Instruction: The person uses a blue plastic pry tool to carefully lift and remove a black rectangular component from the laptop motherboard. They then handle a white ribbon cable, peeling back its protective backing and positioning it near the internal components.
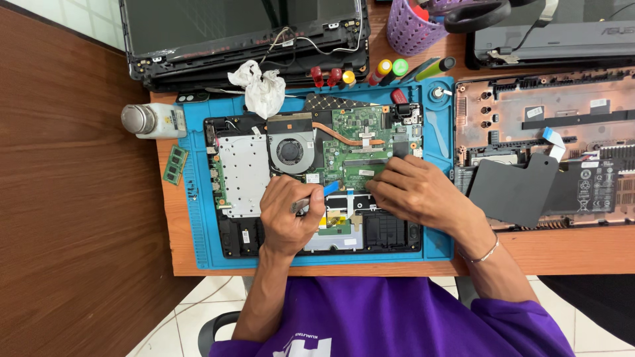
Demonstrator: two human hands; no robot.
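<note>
Left hand (pixel 286 215) grips tweezers (pixel 301 205) over opened laptop (pixel 245 168).

Head view: opened laptop (pixel 311 178) on blue repair mat (pixel 436 198). Left hand (pixel 288 215) grips a metal tool (pixel 301 205) over the green board (pixel 360 142); right hand (pixel 417 192) presses flat beside it; fan (pixel 291 151) above

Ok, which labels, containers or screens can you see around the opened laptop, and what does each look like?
Laptop screen: top left, behind the blue mat; dark, bare black frame.
White bottle: left of the mat, lying on its side, silver cap, small label.
Black battery: right, in the copper-coloured cover; printed symbols.
White stickers: small rectangles on that cover.
Purple basket: top centre, holding tools.
</note>
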